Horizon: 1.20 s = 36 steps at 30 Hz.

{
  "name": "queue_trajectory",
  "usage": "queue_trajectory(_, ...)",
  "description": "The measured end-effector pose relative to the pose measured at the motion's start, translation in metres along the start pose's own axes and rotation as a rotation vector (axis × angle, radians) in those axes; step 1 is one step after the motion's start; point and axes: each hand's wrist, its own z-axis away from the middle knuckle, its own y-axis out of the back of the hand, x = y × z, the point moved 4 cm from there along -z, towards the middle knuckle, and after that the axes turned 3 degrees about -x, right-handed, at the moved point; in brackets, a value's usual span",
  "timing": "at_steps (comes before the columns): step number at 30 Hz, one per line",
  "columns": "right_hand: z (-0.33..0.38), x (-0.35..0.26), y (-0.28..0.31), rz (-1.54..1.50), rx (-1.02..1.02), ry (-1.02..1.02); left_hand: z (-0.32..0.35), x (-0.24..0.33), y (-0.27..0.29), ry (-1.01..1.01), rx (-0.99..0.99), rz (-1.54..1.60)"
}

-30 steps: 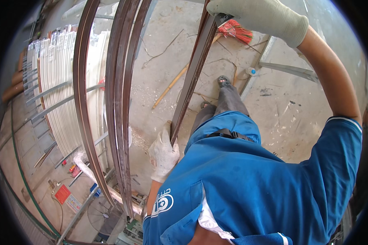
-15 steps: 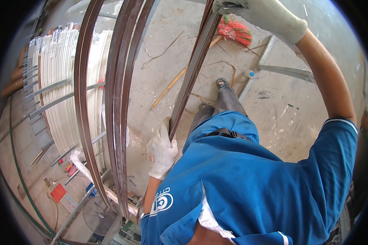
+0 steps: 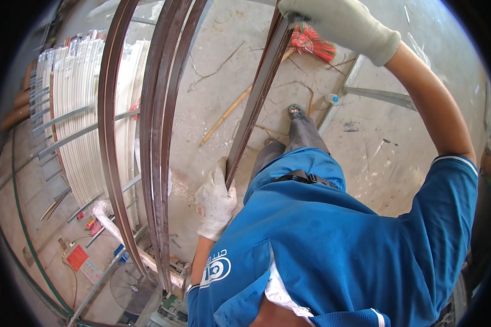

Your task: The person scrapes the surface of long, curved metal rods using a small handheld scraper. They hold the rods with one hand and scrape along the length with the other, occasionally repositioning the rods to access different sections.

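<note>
Left hand [image 3: 216,206] clasps the brown bar [image 3: 258,101] near its end, likely steadying it. Right hand [image 3: 341,27] covers it farther along, grip blurred, unclear.

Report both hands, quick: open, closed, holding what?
Left hand: closed on the near end of a long brown bar.
Right hand: at the bar's far end; blurred, grip unclear.

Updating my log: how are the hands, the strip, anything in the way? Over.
Left hand gripping strip by near end. Right hand at far end, grip unclear. Broom on floor beyond, no blockage seen.
</note>
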Motion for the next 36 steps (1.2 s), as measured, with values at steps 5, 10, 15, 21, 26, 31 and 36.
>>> queue_trajectory(5, 0.002, 0.01, 0.013, -0.078, 0.1, 0.062, 0.0, -0.003, -0.001, 0.03, -0.011, 0.015)
queue_trajectory(10, 0.001, 0.004, 0.016, 0.126, -0.01, 0.124, 0.0, -0.002, 0.001, 0.0, -0.002, 0.009)
queue_trajectory(15, -0.006, -0.005, 0.013, 0.357, -0.142, 0.136, 0.001, -0.003, 0.002, 0.021, -0.029, 0.006)
queue_trajectory(21, -0.008, -0.02, 0.014, 0.278, -0.307, -0.016, 0.0, -0.003, 0.003, 0.018, -0.023, 0.038)
queue_trajectory(26, -0.009, -0.026, 0.011, 0.241, -0.219, 0.149, -0.002, -0.003, 0.004, 0.025, -0.043, 0.082)
queue_trajectory(31, -0.009, -0.01, -0.003, 0.252, -0.179, 0.137, -0.003, -0.001, 0.004, 0.019, -0.044, 0.072)
queue_trajectory(36, -0.01, -0.003, 0.011, 0.387, -0.019, 0.068, -0.002, 0.0, 0.002, 0.071, -0.083, 0.03)
